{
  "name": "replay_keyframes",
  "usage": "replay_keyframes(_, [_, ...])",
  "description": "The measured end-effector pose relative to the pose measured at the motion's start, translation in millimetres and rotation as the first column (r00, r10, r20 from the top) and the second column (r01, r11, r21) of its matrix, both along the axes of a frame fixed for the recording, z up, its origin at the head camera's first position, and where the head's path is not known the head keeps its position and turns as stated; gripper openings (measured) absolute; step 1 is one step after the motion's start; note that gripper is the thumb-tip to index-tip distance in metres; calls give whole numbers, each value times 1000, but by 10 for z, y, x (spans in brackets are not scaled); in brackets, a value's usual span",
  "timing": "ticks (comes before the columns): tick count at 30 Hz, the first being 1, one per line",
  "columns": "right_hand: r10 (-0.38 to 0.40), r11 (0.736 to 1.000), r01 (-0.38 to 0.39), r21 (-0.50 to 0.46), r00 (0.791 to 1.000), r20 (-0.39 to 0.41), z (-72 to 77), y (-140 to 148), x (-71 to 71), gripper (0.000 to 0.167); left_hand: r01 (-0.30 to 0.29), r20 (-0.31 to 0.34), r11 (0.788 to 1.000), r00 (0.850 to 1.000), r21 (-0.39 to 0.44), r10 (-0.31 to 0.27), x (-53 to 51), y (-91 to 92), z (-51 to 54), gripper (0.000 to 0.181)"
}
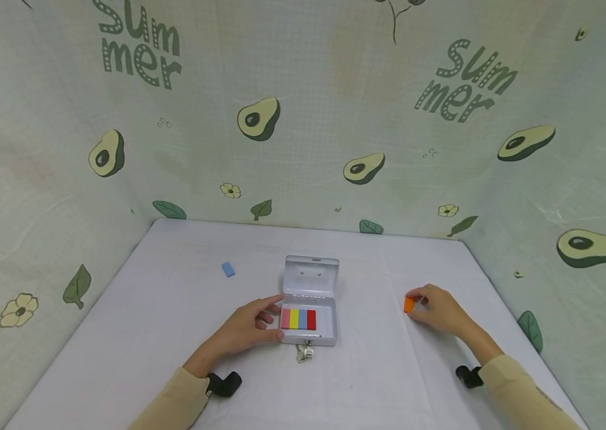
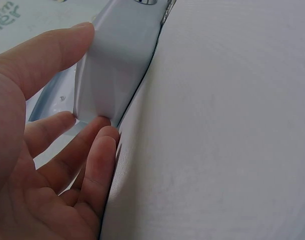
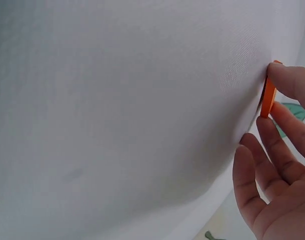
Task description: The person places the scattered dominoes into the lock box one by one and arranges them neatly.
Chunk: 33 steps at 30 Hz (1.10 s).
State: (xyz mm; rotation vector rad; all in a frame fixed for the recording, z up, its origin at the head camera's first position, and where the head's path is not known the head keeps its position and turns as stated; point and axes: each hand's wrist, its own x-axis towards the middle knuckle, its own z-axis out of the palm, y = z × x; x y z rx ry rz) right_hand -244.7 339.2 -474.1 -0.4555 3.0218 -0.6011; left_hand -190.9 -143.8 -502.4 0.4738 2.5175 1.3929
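The white-clothed table [image 1: 367, 385] is enclosed at its far, left and right sides by pale cloth walls [image 1: 308, 65] printed with avocados [image 1: 268, 119] and the word "Summer" [image 1: 145, 64]. At the table's middle stands an open hinged box [image 1: 327, 319] with a row of coloured blocks [image 1: 303, 319], its left end held between thumb and fingers of the left hand [image 1: 241, 328]. Well to the right, the right hand [image 1: 440, 309] pinches an orange block [image 1: 408, 305]; a blue block [image 1: 228, 269] lies beyond the left hand.
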Motion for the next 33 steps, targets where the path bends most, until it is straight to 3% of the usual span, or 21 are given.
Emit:
replay_keyframes(15, [16, 1000, -16, 17, 1000, -12, 71, -86, 44, 40, 6, -9, 1000, 1000, -1, -6, 15, 1, 29, 82])
replay_keyframes(23, [55, 998, -55, -18, 998, -6, 82, -152, 100, 39, -6, -12, 1000, 1000, -19, 5, 16, 3, 19, 82])
replay_keyframes(33, [112, 993, -113, -26, 993, -35, 202, -369, 169, 37, -1, -10, 1000, 1000, -15, 1, 7, -2, -2, 82])
